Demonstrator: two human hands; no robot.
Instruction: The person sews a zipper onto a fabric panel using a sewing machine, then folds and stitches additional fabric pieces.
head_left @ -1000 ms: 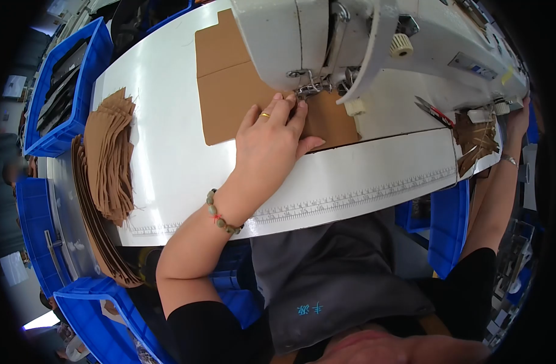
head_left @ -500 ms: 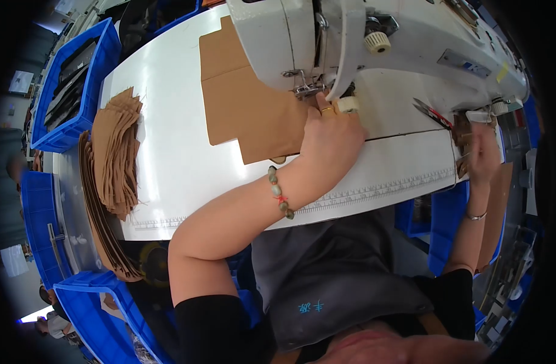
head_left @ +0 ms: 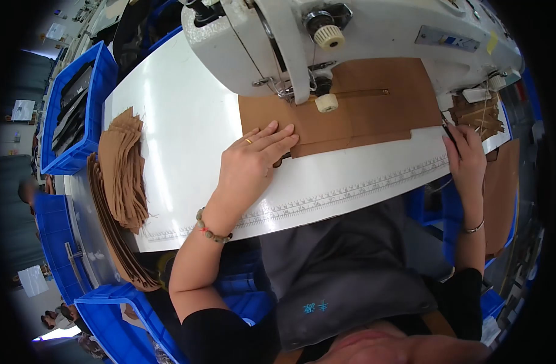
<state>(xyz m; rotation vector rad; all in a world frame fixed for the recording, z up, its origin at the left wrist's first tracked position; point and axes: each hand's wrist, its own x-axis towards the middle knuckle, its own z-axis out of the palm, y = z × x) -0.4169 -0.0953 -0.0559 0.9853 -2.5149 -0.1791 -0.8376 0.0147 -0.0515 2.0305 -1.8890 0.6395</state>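
My left hand (head_left: 251,159) lies with its fingers stretched out on the left part of a brown fabric panel (head_left: 375,118). The panel lies flat on the white table under the sewing machine (head_left: 254,45), and a narrow strip (head_left: 357,93) runs across it. A small dark loop shows by my left thumb. At the panel's right end my right hand (head_left: 469,156) is closed round a pair of dark thread snips (head_left: 446,121), tips pointing up and left. Much of the snips is hidden in the fingers.
Brown fabric pieces (head_left: 121,176) are stacked at the table's left edge. A blue bin (head_left: 99,73) with dark pieces stands behind them, and another blue bin (head_left: 102,315) sits lower left. Small brown scraps (head_left: 481,115) lie right of the machine. A printed ruler (head_left: 314,203) lines the front edge.
The panel has moved right beneath the machine. My left hand has left the needle area and moved left and down. The snips, earlier lying on the table, are now in my right hand.
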